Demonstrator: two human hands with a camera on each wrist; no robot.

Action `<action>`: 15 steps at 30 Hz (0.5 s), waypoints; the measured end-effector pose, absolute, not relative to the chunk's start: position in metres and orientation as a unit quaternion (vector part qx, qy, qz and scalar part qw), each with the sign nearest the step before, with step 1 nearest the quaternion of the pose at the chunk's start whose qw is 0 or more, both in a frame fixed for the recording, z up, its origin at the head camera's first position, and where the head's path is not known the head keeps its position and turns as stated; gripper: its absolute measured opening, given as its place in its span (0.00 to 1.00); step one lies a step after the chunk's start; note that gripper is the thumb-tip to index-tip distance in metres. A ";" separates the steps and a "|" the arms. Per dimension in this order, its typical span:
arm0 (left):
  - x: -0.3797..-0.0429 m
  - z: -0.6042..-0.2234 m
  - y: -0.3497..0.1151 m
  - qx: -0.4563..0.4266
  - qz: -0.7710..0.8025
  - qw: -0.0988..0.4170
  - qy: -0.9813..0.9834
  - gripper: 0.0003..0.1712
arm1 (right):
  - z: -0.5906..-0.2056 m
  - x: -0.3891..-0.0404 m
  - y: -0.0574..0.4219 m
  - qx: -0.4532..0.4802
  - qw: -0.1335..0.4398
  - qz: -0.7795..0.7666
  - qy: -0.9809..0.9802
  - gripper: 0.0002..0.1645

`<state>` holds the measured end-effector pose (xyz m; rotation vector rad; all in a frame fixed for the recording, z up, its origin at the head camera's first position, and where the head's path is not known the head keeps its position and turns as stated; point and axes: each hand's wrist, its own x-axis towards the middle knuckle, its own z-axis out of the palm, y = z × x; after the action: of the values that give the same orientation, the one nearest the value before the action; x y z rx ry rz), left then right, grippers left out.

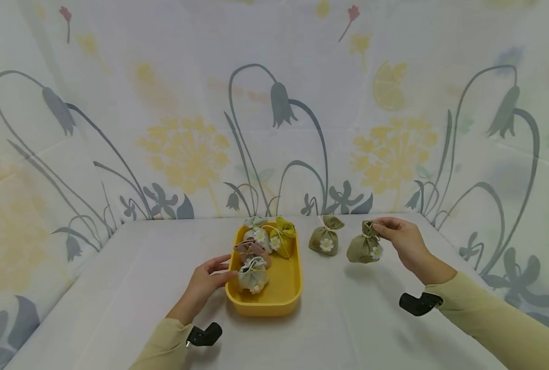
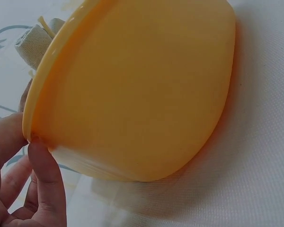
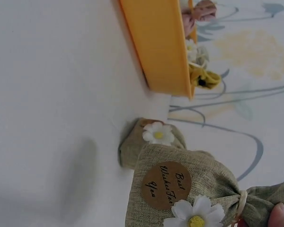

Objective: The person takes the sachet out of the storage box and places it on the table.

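Note:
My right hand [image 1: 405,244] pinches the gathered top of an olive-green drawstring pouch [image 1: 364,250], held just above the table. This pouch [image 3: 177,182] bears a white daisy and a round brown label reading "Best Wishes For You". A second olive pouch [image 1: 324,241] with a daisy stands on the table between it and the yellow tray [image 1: 274,310]. With thumb and finger, my left hand [image 1: 202,282] grips the tray's left rim; in the left wrist view the hand [image 2: 42,184] is at the rim. Inside the tray sit a pale green pouch [image 1: 252,276], a pinkish pouch [image 1: 251,250], a grey-green pouch [image 1: 254,232] and a yellow-green pouch [image 1: 282,239].
A white cloth [image 1: 140,277] covers the table. Behind it hangs a flower-printed curtain [image 1: 274,103] that reaches down to the table's back edge. A small black device [image 1: 205,335] is at the left wrist, another black device [image 1: 419,304] at the right.

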<state>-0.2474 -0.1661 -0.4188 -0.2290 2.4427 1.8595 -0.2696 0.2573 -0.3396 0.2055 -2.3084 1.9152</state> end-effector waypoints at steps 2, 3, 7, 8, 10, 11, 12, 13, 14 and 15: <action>-0.248 -0.418 -0.166 -0.078 0.604 0.031 0.793 0.32 | -0.341 -0.275 0.258 0.062 0.069 0.631 -0.771 0.12; -0.248 -0.418 -0.166 -0.079 0.604 0.031 0.793 0.32 | -0.342 -0.278 0.258 0.058 0.070 0.628 -0.773 0.14; -0.248 -0.417 -0.165 -0.079 0.604 0.029 0.793 0.32 | -0.347 -0.290 0.260 0.046 0.075 0.624 -0.777 0.21; -0.247 -0.416 -0.165 -0.078 0.604 0.029 0.793 0.32 | -0.349 -0.293 0.260 0.044 0.078 0.625 -0.775 0.21; -0.247 -0.416 -0.165 -0.077 0.602 0.029 0.794 0.33 | -0.352 -0.300 0.260 0.042 0.082 0.629 -0.772 0.22; -0.246 -0.416 -0.165 -0.077 0.601 0.029 0.795 0.33 | -0.354 -0.303 0.260 0.040 0.083 0.632 -0.769 0.22; -0.246 -0.415 -0.165 -0.079 0.602 0.029 0.794 0.33 | -0.356 -0.306 0.259 0.038 0.084 0.635 -0.767 0.22; -0.246 -0.415 -0.165 -0.079 0.603 0.029 0.793 0.33 | -0.358 -0.309 0.259 0.036 0.085 0.638 -0.765 0.22; -0.246 -0.416 -0.165 -0.080 0.604 0.029 0.793 0.33 | -0.359 -0.312 0.259 0.033 0.087 0.641 -0.762 0.22; -0.246 -0.416 -0.165 -0.079 0.605 0.029 0.792 0.33 | -0.361 -0.315 0.258 0.030 0.089 0.640 -0.763 0.22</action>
<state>-0.2459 -0.1647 -0.4158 -0.2445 2.4430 1.8645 -0.3147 0.2583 -0.3608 0.0884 -2.2695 1.9032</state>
